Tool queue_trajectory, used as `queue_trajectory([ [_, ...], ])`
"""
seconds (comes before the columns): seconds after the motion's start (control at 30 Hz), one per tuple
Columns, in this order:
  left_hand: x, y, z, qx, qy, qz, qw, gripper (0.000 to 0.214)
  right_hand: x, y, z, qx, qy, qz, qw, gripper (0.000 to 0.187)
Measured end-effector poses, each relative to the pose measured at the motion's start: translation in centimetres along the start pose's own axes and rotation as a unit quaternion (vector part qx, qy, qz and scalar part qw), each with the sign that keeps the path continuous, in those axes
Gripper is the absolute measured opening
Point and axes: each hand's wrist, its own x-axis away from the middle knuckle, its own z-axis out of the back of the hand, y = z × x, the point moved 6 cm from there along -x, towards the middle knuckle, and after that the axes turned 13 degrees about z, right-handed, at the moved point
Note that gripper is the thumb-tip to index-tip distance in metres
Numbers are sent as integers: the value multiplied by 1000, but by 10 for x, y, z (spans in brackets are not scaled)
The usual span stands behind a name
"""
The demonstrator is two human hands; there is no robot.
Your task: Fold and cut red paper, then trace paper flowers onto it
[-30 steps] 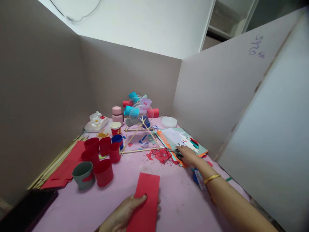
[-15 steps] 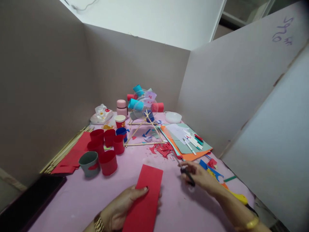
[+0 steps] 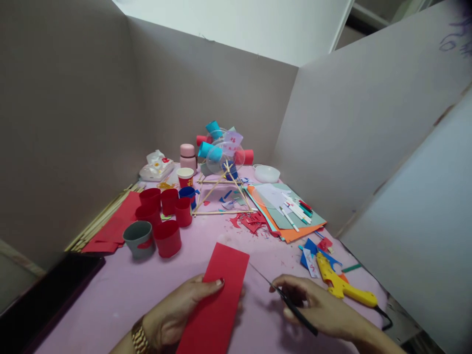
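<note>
A folded-looking strip of red paper (image 3: 220,300) is in my left hand (image 3: 188,302), thumb on top and fingers curled behind it. My right hand (image 3: 308,302) grips black-handled scissors (image 3: 291,306), whose thin blades point up and left, close to the paper's right edge but apart from it. To the left of the paper stand several red paper cups (image 3: 167,239), a grey cup (image 3: 138,240) with a red patch and a blue cup (image 3: 188,195). Behind them is a stick-framed wheel model (image 3: 224,160) carrying blue and red paper cylinders.
Red scraps (image 3: 252,222) lie mid-table beside coloured sheets (image 3: 313,211) topped with markers (image 3: 297,212). A yellow glue gun (image 3: 342,287) rests at right. At left are red sheets (image 3: 125,219), wooden sticks (image 3: 98,221) and a black flat object (image 3: 55,290). Grey panels (image 3: 214,88) enclose the table.
My right hand has moved down and closer to the red paper, turning the scissors toward its edge. The left hand keeps its hold. The view has shifted slightly, showing more of the glue gun.
</note>
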Motion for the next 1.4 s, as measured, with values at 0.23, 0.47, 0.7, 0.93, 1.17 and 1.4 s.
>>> queue_trajectory([
  [0.23, 6, 2, 0, -17, 25, 0, 1000, 25, 2, -14, 0, 76, -31, 36, 996, 29],
  [0.47, 7, 0, -6, -33, 4, 12, 999, 26, -2, -26, -3, 103, -56, 14, 993, 29],
  [0.7, 6, -1, -4, -34, 18, 8, 999, 33, -2, -26, -3, 79, -49, 7, 996, 32],
  [0.93, 6, -1, -6, -46, 14, 21, 999, 29, -5, -25, -5, 66, -53, 12, 996, 32],
  [1.17, 6, 0, -9, -50, 12, 21, 998, 30, -5, -29, -4, 49, -45, 26, 997, 27],
  [1.4, 6, -2, -7, -46, 9, 20, 999, 30, -4, -23, -4, 51, -43, 24, 998, 27],
])
